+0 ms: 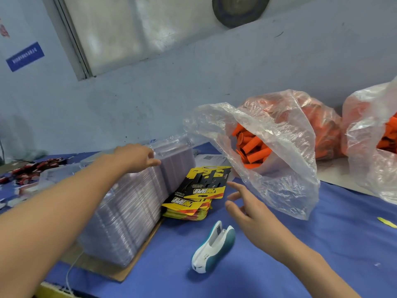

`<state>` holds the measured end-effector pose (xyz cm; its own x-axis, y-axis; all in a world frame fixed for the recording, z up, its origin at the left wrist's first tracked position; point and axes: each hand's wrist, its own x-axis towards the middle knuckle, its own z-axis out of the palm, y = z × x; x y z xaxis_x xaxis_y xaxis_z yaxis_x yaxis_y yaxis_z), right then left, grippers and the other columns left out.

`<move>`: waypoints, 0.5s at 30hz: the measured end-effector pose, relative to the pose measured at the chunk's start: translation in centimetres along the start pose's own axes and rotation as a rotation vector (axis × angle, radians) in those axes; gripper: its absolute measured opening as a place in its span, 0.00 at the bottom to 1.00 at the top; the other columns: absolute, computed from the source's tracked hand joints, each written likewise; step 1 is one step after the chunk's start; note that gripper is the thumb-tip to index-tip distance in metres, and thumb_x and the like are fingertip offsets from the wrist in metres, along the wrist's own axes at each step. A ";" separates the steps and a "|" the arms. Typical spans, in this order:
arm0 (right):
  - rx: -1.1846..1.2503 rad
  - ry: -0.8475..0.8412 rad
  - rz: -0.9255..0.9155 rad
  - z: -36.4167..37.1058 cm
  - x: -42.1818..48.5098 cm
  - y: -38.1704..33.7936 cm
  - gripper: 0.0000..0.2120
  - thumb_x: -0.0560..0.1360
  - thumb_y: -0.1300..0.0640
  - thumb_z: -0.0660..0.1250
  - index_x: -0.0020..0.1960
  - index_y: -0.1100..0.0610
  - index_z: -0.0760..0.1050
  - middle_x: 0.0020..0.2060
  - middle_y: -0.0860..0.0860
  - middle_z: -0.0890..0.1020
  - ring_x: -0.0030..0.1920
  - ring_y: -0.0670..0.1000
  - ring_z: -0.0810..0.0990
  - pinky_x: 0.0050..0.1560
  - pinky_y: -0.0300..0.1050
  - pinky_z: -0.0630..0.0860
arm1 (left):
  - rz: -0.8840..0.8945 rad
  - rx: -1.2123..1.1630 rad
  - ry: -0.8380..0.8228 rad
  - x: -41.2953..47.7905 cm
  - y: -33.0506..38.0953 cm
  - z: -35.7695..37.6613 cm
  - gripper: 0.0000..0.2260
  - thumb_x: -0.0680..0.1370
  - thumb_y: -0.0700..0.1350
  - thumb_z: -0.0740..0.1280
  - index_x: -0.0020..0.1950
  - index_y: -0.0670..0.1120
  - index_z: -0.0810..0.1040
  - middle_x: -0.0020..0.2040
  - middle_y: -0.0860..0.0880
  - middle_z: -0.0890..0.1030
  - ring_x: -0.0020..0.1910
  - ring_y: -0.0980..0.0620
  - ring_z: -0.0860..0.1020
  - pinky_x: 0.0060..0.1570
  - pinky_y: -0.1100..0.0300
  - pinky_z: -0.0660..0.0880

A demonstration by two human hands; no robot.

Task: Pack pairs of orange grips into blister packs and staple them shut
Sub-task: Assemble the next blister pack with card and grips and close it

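the person's left hand point(137, 157) is stretched out over the far end of the stack of clear blister packs point(129, 207). its fingers are fairly straight with nothing pinched, and it's hard to tell if it actually touches the top pack. the stack is a long ribbed block of thin glossy plastic shells, sitting on a sheet of brown cardboard point(139, 254) at the left.

the right hand point(247, 209) hovers with fingers spread wide and holds nothing, just beside the crinkly see-through plastic bag point(279, 179). that bag's mouth gapes toward the left and shows the orange grips point(252, 151) piled inside, smooth tubes with round flanged ends. a second bag point(322, 130) of orange stuff sits behind it, and a third bag point(373, 134) is at the right edge, both filmy and wrinkled.

between stack and bag lies a fanned pile of yellow-and-black printed cards point(202, 194), touching the blister stack. nearer, a rounded white and teal stapler point(212, 246) lies on the blue cloth tabletop point(322, 244), apart from both hands.
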<state>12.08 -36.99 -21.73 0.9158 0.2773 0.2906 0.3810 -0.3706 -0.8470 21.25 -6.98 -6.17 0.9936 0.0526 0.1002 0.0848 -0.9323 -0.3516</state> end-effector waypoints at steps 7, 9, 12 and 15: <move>0.775 -0.024 0.294 6.7 9.1 -6.1 0.11 0.82 0.53 0.60 0.62 0.54 0.74 0.50 0.51 0.82 0.38 0.47 0.84 0.40 0.43 0.81 | 0.098 -0.096 -0.100 0.8 -0.7 -0.8 0.20 0.80 0.61 0.60 0.65 0.51 0.76 0.66 0.48 0.77 0.63 0.47 0.74 0.59 0.52 0.71; 0.897 -0.035 0.397 8.9 12.6 -7.9 0.08 0.82 0.52 0.61 0.55 0.56 0.74 0.48 0.53 0.82 0.38 0.49 0.84 0.41 0.44 0.82 | 0.112 -0.117 -0.080 1.0 -1.0 -0.5 0.19 0.81 0.60 0.59 0.65 0.51 0.76 0.66 0.48 0.77 0.63 0.47 0.74 0.63 0.50 0.71; 0.982 0.004 0.499 11.7 16.4 -8.9 0.08 0.81 0.53 0.63 0.46 0.56 0.73 0.43 0.53 0.81 0.37 0.51 0.81 0.36 0.43 0.79 | 0.138 -0.213 -0.011 0.6 -1.6 -0.3 0.16 0.83 0.55 0.58 0.67 0.51 0.76 0.66 0.48 0.77 0.63 0.47 0.75 0.64 0.50 0.71; 0.986 0.066 0.494 13.2 18.6 -9.7 0.08 0.79 0.57 0.64 0.43 0.58 0.74 0.35 0.53 0.79 0.30 0.50 0.78 0.31 0.42 0.72 | 0.230 -0.311 0.054 -0.3 -2.6 -0.4 0.15 0.83 0.53 0.60 0.67 0.52 0.76 0.66 0.51 0.77 0.62 0.50 0.74 0.62 0.56 0.69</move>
<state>23.74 -16.48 -13.96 0.9555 0.2345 -0.1790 -0.2699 0.4501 -0.8512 20.73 -4.72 -4.93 0.9778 -0.1821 0.1037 -0.1752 -0.9819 -0.0721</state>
